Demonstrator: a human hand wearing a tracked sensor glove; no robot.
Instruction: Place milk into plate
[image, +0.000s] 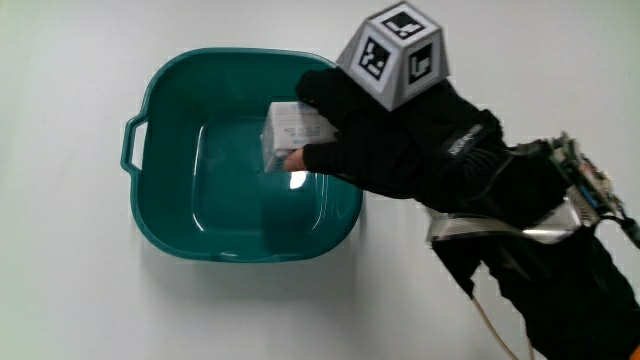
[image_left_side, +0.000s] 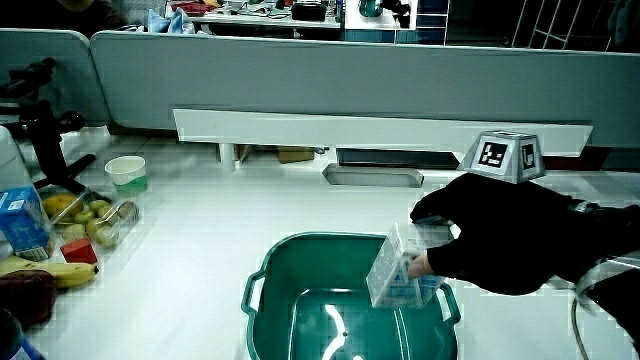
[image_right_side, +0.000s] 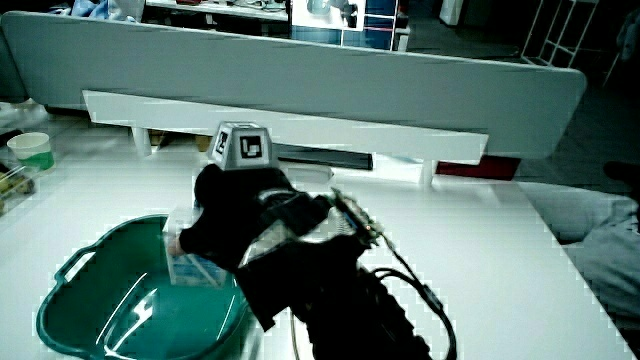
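Observation:
A small white milk carton (image: 288, 135) hangs inside the teal basin (image: 160, 85), just above its floor. The gloved hand (image: 340, 130) reaches over the basin's rim and is shut on the carton, fingers and thumb clamped on its sides. In both side views the carton (image_left_side: 395, 270) (image_right_side: 188, 262) is tilted and partly below the rim of the basin (image_left_side: 300, 250) (image_right_side: 70, 275). The patterned cube (image: 395, 52) sits on the back of the hand (image_left_side: 440, 250) (image_right_side: 200, 235).
Fruit, a banana and a blue carton (image_left_side: 22, 222) lie at the table's edge, with a small pale cup (image_left_side: 127, 173) close to the partition (image_left_side: 350, 85). A white shelf rail (image_left_side: 380, 128) runs along the partition's foot.

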